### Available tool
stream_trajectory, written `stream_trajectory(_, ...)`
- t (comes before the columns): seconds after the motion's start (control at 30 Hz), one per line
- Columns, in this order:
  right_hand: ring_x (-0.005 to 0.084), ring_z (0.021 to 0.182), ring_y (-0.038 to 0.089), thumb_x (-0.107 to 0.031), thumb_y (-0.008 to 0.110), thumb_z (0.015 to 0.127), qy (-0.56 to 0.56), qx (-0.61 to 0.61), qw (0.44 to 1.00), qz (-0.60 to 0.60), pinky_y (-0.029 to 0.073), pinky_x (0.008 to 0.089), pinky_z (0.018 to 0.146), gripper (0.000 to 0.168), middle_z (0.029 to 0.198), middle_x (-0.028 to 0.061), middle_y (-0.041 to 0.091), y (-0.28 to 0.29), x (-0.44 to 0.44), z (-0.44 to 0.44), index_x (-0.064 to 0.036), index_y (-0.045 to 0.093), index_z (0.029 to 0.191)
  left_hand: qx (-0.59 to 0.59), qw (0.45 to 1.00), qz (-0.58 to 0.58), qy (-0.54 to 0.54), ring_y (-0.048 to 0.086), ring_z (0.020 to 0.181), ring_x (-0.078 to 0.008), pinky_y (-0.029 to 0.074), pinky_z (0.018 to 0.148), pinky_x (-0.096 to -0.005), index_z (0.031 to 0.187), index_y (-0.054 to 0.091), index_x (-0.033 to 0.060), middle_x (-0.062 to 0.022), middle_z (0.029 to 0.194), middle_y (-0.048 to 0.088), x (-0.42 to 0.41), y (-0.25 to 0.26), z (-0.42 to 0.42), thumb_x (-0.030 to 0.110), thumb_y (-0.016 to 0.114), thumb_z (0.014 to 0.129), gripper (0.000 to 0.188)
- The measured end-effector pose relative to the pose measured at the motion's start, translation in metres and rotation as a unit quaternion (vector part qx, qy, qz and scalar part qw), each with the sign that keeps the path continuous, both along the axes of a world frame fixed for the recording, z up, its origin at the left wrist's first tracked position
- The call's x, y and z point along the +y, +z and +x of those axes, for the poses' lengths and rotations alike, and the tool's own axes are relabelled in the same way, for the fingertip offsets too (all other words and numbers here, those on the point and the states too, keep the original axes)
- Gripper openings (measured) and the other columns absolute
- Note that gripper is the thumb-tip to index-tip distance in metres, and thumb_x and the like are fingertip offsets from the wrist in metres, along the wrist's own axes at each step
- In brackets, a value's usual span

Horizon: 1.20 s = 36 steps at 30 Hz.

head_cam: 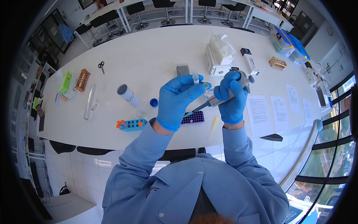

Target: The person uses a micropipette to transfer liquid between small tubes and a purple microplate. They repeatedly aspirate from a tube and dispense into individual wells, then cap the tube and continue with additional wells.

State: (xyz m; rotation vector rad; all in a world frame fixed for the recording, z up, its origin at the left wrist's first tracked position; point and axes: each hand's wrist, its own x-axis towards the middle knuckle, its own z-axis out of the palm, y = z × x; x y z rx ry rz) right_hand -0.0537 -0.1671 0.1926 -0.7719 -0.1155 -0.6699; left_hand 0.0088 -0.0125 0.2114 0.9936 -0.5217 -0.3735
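In my blue-gloved left hand [179,100] is a small clear tube [195,77], held upright between the fingers, with a round greenish cap [206,85] beside it at the fingertips. My gloved right hand [233,98] grips a grey and white micropipette [219,99], tilted so that its greenish tip [188,114] points down and left, past the left wrist. Below the pipette lies a purple tube rack [195,117], partly hidden by the left hand, with a small tube in it. A turquoise rack [131,125] holding orange-capped tubes stands left of the left forearm.
A white cylinder [128,95], a blue cap [153,102] and a small clear container [140,114] stand to the left. Ahead are a grey rack [183,70] and a tissue box [216,67]. A yellow strip [213,128] and printed sheets [258,114] lie to the right.
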Motion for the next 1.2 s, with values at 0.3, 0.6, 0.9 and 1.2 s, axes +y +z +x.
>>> stream_trajectory(0.3,0.0097,0.055,0.054,0.003,0.059,0.076,0.023,0.083,0.988,-0.125,0.044,0.0232,0.049,0.026,0.069,0.0021,0.056,0.017,0.010,-0.010,0.005,0.064,0.102,-0.022,1.000,0.006,-0.004,0.069,0.087,-0.0165,0.056,0.079,-0.0261,0.118,0.061,0.0020,-0.0112,0.094,0.071,-0.015,0.004,-0.008,0.002,0.069,0.084,0.035)
stream_trajectory(0.6,0.0085,0.056,0.055,0.003,0.059,0.077,0.024,0.065,0.980,-0.187,0.043,0.0226,0.050,0.017,0.074,0.0060,0.063,0.006,0.006,-0.005,0.004,0.066,0.092,-0.022,0.999,0.023,-0.006,0.068,0.081,-0.0137,0.055,0.077,-0.0242,0.124,0.058,0.0023,-0.0094,0.089,0.070,-0.009,-0.008,-0.006,0.000,0.069,0.083,0.042)
stream_trajectory(0.9,0.0100,0.061,0.058,0.001,0.063,0.077,0.036,0.116,0.973,-0.198,0.046,0.0237,0.054,0.015,0.075,0.0075,0.066,0.020,0.012,-0.004,0.004,0.066,0.091,-0.227,0.958,0.152,0.089,0.062,0.078,-0.0110,0.048,0.068,-0.0217,0.102,0.070,0.0022,-0.0044,0.087,0.067,0.014,-0.018,-0.008,0.002,0.072,0.082,0.020)
stream_trajectory(1.2,0.0133,0.070,0.064,0.000,0.064,0.077,0.056,0.131,0.954,-0.265,0.051,0.0257,0.064,0.015,0.082,0.0107,0.070,0.028,0.023,-0.006,0.004,0.068,0.091,-0.318,0.923,0.185,0.112,0.055,0.068,-0.0083,0.041,0.060,-0.0222,0.098,0.073,0.0052,-0.0027,0.080,0.064,0.030,-0.010,-0.009,0.004,0.075,0.079,0.019)
